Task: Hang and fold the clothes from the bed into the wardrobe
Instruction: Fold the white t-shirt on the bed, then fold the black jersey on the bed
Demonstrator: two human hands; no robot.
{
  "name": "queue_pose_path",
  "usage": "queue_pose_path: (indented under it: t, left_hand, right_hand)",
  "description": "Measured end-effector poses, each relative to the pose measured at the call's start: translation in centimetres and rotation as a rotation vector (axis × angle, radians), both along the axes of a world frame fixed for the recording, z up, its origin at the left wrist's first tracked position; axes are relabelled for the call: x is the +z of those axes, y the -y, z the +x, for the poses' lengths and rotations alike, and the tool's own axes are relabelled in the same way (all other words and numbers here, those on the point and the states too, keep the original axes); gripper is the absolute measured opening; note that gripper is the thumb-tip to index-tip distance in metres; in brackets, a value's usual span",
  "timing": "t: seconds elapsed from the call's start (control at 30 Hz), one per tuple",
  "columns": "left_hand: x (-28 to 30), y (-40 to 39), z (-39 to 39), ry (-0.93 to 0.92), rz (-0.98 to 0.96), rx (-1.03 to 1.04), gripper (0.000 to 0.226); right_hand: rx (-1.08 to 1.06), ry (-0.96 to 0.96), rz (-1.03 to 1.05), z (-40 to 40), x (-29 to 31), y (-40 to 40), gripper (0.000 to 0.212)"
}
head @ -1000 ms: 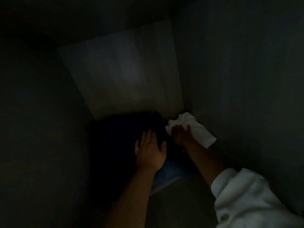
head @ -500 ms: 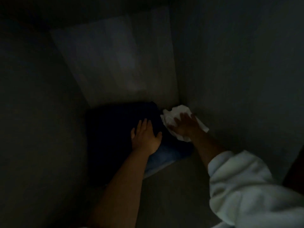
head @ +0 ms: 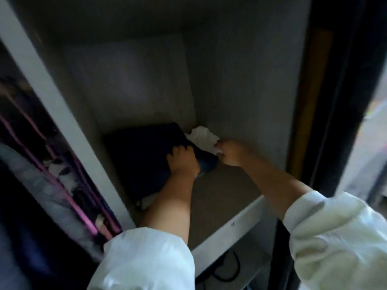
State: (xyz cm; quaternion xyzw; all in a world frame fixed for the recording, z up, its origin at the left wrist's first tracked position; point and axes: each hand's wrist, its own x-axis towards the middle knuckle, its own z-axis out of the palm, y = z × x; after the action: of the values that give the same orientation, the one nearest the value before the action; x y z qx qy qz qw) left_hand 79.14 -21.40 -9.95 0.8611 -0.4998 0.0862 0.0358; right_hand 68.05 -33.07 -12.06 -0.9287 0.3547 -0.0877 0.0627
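We have drawn back: the shelf edge (head: 228,233) now shows. Our left hand (head: 182,162) curls over the dark folded stack (head: 144,151); our right hand (head: 232,152) pinches the white garment (head: 202,137), tucked in the wardrobe's back corner. Blur hides both hands' fingers.

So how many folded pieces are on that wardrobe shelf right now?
2 clear: a dark garment under the left hand, and a white cloth in the back corner, pinched by the right hand. More may be hidden underneath.
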Motion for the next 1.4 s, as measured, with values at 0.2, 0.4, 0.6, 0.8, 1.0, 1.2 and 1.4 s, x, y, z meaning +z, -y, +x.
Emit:
queue_pose_path:
  t: [0.2, 0.4, 0.6, 0.8, 1.0, 1.2, 1.4]
  left_hand:
    - [0.0, -3.8, -7.2, 0.069, 0.156, -0.275, 0.034]
    - [-0.6, -4.5, -17.4, 0.091, 0.240, -0.505, 0.032]
    - [-1.1, -3.5, -32.5, 0.151, 0.356, -0.732, 0.033]
    - [-0.4, -1.0, -50.4, 0.046, 0.298, -0.885, 0.035]
    - [1.8, 2.9, -63.6, 0.051, 0.088, -1.046, 0.039]
    - [3.5, 10.5, -74.9, 0.114, 0.006, -1.114, 0.036]
    - [4.1, 21.8, -83.6, 0.227, 0.004, -1.170, 0.034]
  right_hand:
    - [-0.305, -0.007, -0.123, -9.9, 0.9, -9.0, 0.046]
    - [-0.437, 0.045, -0.081, -22.7, -0.7, -15.3, 0.041]
    - [-0.767, 0.057, -0.052, -38.3, -1.0, -16.7, 0.041]
    - [-0.979, -0.004, -0.039, -56.2, 0.3, -18.8, 0.040]
    - [-1.078, -0.068, -0.101, -69.8, 3.4, -18.9, 0.042]
    - [-1.129, -0.044, -0.107, -80.7, 3.8, -12.8, 0.043]
    - [-1.145, 0.011, -0.099, -89.9, 3.7, -2.8, 0.037]
